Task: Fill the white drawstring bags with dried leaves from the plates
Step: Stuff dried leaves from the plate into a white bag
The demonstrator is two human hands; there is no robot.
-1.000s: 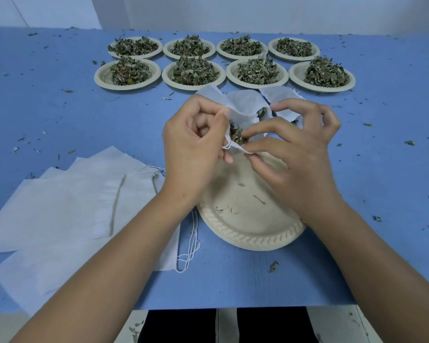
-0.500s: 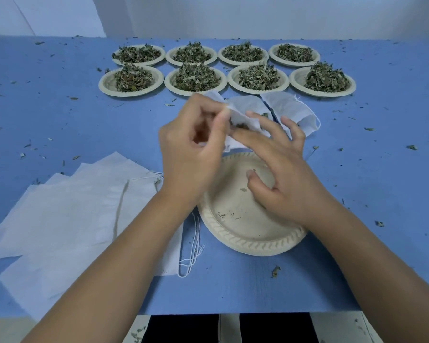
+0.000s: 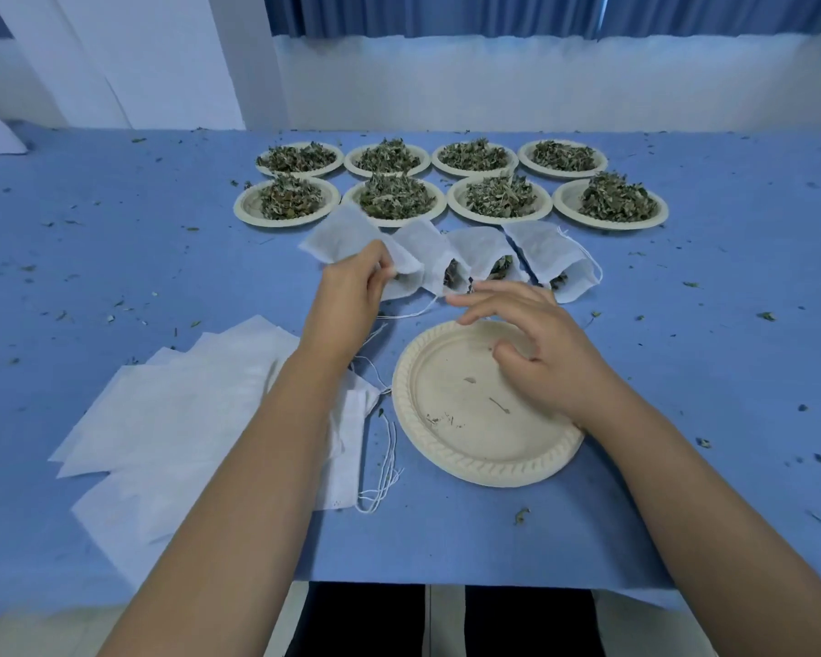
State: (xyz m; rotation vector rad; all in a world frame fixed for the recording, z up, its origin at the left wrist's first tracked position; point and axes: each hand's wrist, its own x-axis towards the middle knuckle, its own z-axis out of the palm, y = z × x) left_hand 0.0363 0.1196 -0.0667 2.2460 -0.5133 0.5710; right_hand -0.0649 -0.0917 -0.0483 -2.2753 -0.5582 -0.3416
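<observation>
Fingers of my left hand [image 3: 347,301] pinched the leftmost white bag [image 3: 347,239]; my right hand [image 3: 536,353] hovered loosely open, empty, over the near-empty plate [image 3: 470,448].

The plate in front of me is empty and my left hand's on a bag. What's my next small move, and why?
Probably let the left hand release the leftmost bag and take one flat bag from the stack: that bag looks filled, the near plate holds only crumbs, and the right hand hovers free.
</observation>
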